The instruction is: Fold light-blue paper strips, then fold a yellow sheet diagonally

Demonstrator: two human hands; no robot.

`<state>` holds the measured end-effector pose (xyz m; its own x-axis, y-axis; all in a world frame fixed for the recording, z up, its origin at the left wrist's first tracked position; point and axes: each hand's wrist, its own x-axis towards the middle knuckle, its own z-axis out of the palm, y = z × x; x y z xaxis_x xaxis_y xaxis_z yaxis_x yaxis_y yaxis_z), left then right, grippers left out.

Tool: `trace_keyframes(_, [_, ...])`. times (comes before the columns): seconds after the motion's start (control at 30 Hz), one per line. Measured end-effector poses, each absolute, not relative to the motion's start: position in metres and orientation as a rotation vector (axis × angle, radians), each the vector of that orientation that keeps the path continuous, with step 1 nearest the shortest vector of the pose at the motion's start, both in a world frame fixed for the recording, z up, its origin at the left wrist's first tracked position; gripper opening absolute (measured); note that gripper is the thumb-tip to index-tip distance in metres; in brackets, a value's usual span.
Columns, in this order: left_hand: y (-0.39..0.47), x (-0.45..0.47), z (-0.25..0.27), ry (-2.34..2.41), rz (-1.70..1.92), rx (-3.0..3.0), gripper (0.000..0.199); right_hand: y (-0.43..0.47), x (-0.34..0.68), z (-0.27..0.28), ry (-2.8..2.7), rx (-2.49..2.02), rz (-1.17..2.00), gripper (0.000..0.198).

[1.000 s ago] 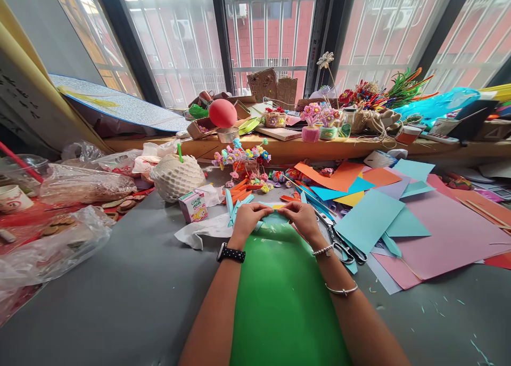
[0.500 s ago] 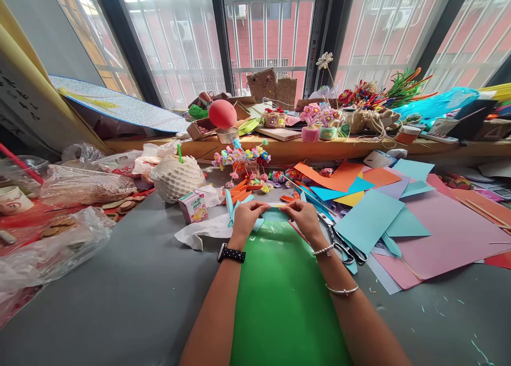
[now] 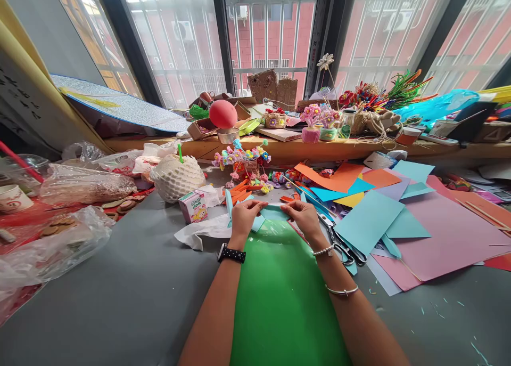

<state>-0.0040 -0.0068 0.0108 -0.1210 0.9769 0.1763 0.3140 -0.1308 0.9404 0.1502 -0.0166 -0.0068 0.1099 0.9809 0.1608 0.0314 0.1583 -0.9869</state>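
Note:
Between both hands stretches a small light-blue piece of paper [image 3: 274, 212], held by its two ends over the far end of a green mat [image 3: 285, 291]. My left hand [image 3: 244, 219], with a black dotted watch band at the wrist, is closed in a pinch on the paper's left end. On the right end my right hand [image 3: 304, 220] pinches with thumb and fingers, a beaded bracelet at its wrist. More light-blue folded paper [image 3: 229, 206] pokes out beside my left hand. Just right of my right hand lie black-handled scissors [image 3: 346, 251].
Coloured paper sheets [image 3: 371, 219] are spread over the right of the grey table [image 3: 131, 297]. To the left stand a small pink-and-white carton [image 3: 194, 207], a foam-netted coconut [image 3: 178, 178] and plastic bags [image 3: 88, 182]. Behind the hands sit bright craft flowers [image 3: 243, 161].
The paper between my hands has tilted, so more of its blue face shows and its whitish upper edge no longer does. Both hands stay in nearly the same place.

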Motion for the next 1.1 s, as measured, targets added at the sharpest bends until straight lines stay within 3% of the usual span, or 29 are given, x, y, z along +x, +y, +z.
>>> trace_keyframes(0.17, [-0.0051,-0.0037,0.0047,1.26,1.141,1.575,0.031,-0.0173,0.1519,-0.0063,-1.234,-1.165,1.001,0.025])
trace_keyframes(1.1, [-0.0065,-0.0035,0.0046,1.242,1.085,1.654,0.022,-0.0179,0.1471,-0.0059,-1.495,-1.206,0.919,0.02])
